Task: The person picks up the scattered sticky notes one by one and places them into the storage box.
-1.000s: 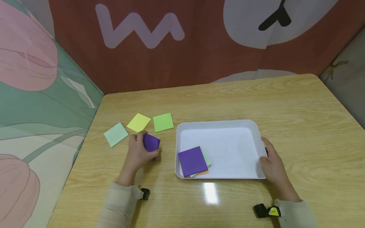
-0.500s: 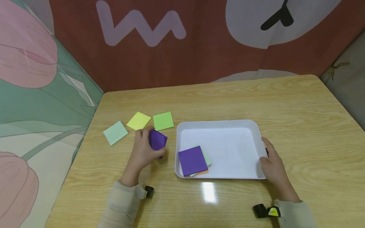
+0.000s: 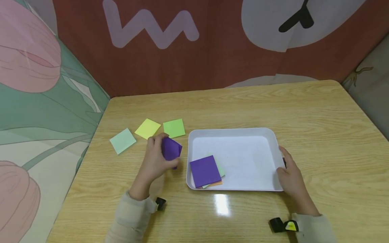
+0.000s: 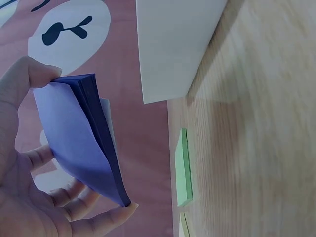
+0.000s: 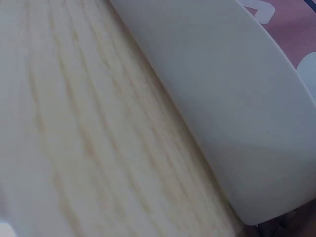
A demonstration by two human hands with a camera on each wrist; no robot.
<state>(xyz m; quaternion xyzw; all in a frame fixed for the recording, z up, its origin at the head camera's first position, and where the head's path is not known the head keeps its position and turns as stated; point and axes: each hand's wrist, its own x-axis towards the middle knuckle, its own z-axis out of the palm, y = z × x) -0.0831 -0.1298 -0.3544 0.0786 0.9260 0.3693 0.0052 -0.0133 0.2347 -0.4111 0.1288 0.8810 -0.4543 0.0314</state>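
My left hand (image 3: 155,160) pinches a purple sticky note pad (image 3: 171,149) by its edges, between thumb and fingers, just left of the white tray (image 3: 246,158). Up close in the left wrist view, the held purple pad (image 4: 79,133) is raised off the table, tilted, with its sheets parted along one side. At the tray's right end, my right hand (image 3: 291,179) grips the rim. Inside the tray's near left corner lies another purple square pad (image 3: 205,171), on top of a pale green one (image 3: 220,168) and an orange one (image 3: 216,184).
Mint (image 3: 123,141), yellow (image 3: 147,128) and green (image 3: 174,128) sticky note pads lie on the wooden table (image 3: 319,118) at the left. A brown patterned cloth (image 3: 212,60) hangs behind the table. The tray's outer wall (image 5: 207,89) fills much of the right wrist view.
Carrying the purple pad, my left hand has shifted right and slightly away from me, closer to the tray. The right hand and the tray stay where they were.
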